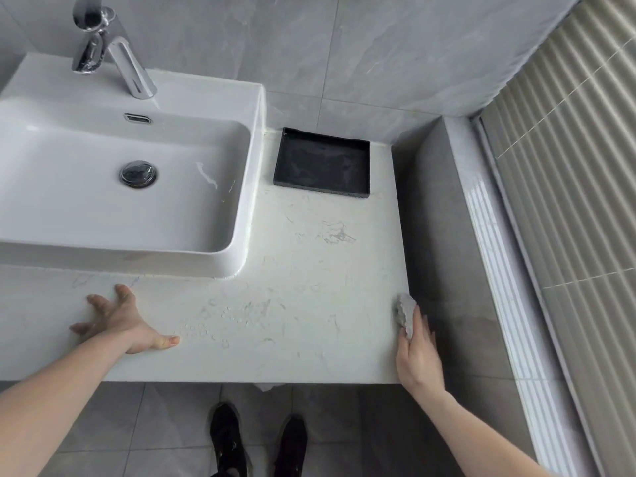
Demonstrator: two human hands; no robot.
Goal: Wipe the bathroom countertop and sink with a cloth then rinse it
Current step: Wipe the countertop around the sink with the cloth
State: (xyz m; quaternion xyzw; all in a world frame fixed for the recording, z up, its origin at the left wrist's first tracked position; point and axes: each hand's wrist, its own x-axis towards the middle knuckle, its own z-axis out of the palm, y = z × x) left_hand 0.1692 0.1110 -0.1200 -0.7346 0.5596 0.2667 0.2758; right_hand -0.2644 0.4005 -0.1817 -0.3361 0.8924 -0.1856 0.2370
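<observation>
A white marble-look countertop (292, 270) carries a white rectangular sink (103, 187) at the left, with a chrome faucet (113, 53) behind the basin and a chrome drain plug (138, 173) in it. My right hand (418, 352) grips a small bunched grey cloth (406, 313) and holds it on the counter's right edge, against the grey side wall. My left hand (120, 320) rests on the counter in front of the sink with its fingers spread and holds nothing. Water drops lie on the counter between my hands.
A black shallow tray (321, 161) stands at the back of the counter, right of the sink. A grey tiled side wall (444, 235) bounds the counter on the right, with a ribbed panel (568, 166) beyond it. My dark shoes (258, 442) stand on the grey floor tiles below.
</observation>
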